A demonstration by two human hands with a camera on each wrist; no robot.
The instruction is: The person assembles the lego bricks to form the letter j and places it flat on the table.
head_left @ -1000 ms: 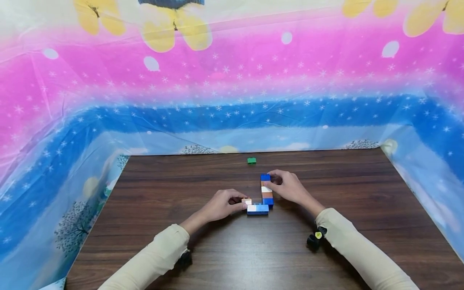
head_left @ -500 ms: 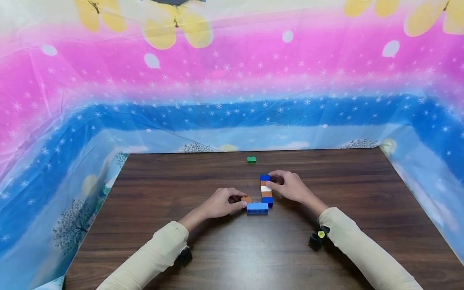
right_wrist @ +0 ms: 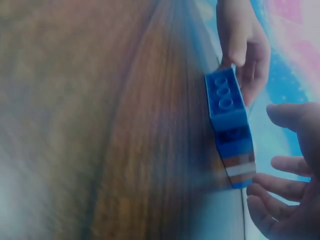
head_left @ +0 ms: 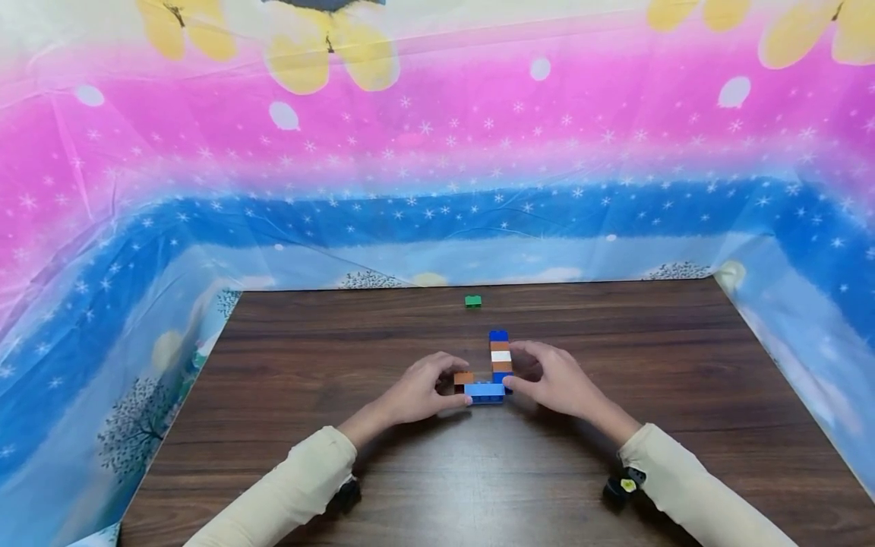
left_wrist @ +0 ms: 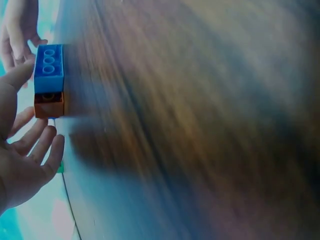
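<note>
A light blue toy building brick (head_left: 484,391) lies with its hollow, tubed underside facing me. Behind its left end is an orange brick (head_left: 463,377), and behind its right end runs a row of blue, orange and white bricks (head_left: 501,356). My left hand (head_left: 422,386) spans the left corner, thumb against the light blue brick (left_wrist: 48,70) and fingertips right at the orange brick (left_wrist: 49,109). On the other side, my right hand (head_left: 557,378) lies beside the row. Its thumb is apart from the fingers, whose tips (right_wrist: 256,180) are right at the row's far end.
A small green brick (head_left: 473,301) lies near the back edge of the dark wooden table (head_left: 342,319). A patterned cloth (head_left: 383,220) hangs behind the table and along its sides.
My left thumb has shifted from the orange brick to the light blue one. The right hand has loosened and slid toward me, its thumb now by the row's near blue brick.
</note>
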